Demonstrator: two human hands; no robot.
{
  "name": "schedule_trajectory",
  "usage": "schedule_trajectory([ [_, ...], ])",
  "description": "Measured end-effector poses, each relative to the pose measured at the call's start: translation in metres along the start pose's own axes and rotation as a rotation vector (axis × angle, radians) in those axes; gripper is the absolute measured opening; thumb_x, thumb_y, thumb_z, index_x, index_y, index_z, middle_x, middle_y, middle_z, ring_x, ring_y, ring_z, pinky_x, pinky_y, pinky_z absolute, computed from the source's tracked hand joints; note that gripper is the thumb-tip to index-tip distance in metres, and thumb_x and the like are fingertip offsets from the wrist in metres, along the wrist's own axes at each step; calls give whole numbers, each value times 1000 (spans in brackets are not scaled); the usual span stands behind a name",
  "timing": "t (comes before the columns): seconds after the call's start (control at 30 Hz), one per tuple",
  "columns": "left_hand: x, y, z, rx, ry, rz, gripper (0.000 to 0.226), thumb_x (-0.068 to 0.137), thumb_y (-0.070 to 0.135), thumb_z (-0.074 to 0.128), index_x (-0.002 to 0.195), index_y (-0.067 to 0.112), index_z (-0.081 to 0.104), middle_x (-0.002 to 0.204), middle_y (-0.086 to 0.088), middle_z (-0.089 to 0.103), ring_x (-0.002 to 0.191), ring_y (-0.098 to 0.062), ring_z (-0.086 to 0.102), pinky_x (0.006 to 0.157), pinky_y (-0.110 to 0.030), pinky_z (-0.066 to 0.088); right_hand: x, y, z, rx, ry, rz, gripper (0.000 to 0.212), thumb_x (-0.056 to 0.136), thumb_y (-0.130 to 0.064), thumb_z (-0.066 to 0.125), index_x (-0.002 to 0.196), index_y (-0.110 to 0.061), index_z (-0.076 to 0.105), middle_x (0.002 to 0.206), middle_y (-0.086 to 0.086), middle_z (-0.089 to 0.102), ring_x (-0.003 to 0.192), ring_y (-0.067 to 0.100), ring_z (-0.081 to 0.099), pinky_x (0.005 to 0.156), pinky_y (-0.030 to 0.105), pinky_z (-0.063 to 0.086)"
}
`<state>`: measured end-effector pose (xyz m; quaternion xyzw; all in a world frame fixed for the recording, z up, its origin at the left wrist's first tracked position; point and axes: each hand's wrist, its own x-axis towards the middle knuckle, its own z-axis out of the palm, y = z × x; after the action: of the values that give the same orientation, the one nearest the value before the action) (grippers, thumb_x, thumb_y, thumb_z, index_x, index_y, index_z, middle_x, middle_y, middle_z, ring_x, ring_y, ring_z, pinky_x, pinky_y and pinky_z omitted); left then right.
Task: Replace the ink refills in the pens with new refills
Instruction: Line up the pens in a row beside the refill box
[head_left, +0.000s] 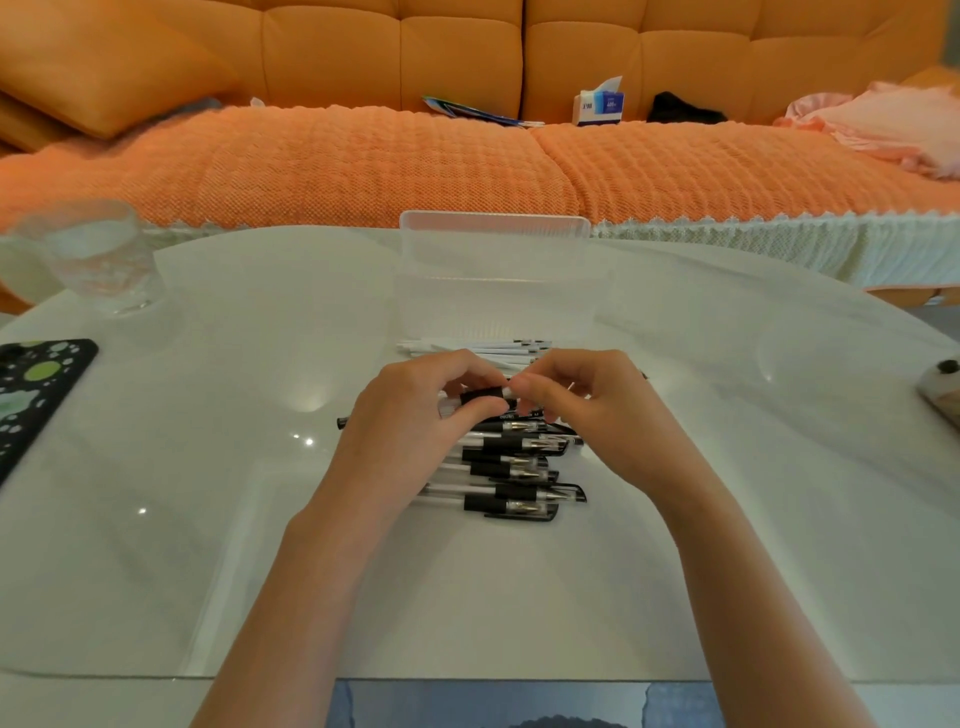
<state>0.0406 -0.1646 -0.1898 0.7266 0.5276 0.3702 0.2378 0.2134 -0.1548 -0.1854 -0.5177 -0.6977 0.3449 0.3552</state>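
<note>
Both hands hold one pen with a black grip and clear barrel above the middle of the white table. My left hand grips its barrel end; my right hand pinches the tip end. Below them lies a pile of several pens with black grips and caps. Behind my hands, several white refills lie side by side in front of a clear plastic box. A pen end sticks out left of my left hand.
A glass stands at the table's far left, with a black patterned phone nearer. An object sits at the right edge. An orange sofa with a tissue box runs behind the table.
</note>
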Motion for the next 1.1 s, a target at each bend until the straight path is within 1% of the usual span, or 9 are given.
schedule_trajectory([
  [0.07,0,0,0,-12,4,-5,16,76,27,75,85,36,65,81,25,63,84,10,56,71,-3,39,0,0,0,-7,-3,17,28,92,-36,54,82,-16,71,57,-17,60,53,2,44,53,10,36],
  [0.13,0,0,0,-23,8,-14,17,74,25,76,84,32,64,81,22,65,83,9,56,69,-1,37,0,0,-2,51,17,11,25,91,-37,55,90,-18,70,60,-20,61,56,1,49,56,10,38],
  [0.23,0,0,0,-36,9,-14,16,74,24,77,85,28,65,80,19,65,81,9,57,69,-1,37,1,1,-5,85,0,-10,13,82,-29,69,90,-20,67,78,-7,67,69,15,59,61,19,44],
  [0.33,0,2,-1,-43,10,-4,17,73,22,78,83,27,65,78,19,64,78,10,56,69,-1,36,0,0,-2,87,-30,6,9,84,-25,67,83,-16,67,75,-1,68,64,9,57,62,20,46],
  [0.47,0,2,-2,-50,10,-2,19,73,20,78,82,28,63,77,19,63,78,11,55,70,0,35,0,1,-1,12,21,28,34,92,-40,50,79,-13,68,61,-8,61,52,2,45,51,11,37],
  [0.63,0,3,-2,-47,2,-2,18,74,19,78,84,26,65,78,19,64,79,12,56,69,-1,36,-1,-1,-2,56,-30,-1,9,85,-30,66,85,-21,68,77,-5,67,62,3,53,57,14,41],
  [0.8,-1,3,-2,-51,-4,-2,17,74,18,78,84,25,66,78,19,64,77,13,55,70,0,36,0,0,0,5,32,38,32,92,-41,51,78,-16,67,60,-14,62,50,-1,48,52,8,36],
  [0.9,0,3,-3,-51,1,-6,17,74,19,78,84,25,65,77,20,63,77,13,55,69,0,36,0,1,-3,72,13,25,21,87,-41,58,91,-23,68,76,-6,69,59,4,54,54,11,38],
  [1.1,0,4,-3,-36,-4,-4,19,75,16,76,85,28,65,79,22,62,78,16,54,70,1,35,0,3,-2,47,1,7,7,86,-27,65,84,-20,67,73,-5,68,61,3,55,60,18,44],
])
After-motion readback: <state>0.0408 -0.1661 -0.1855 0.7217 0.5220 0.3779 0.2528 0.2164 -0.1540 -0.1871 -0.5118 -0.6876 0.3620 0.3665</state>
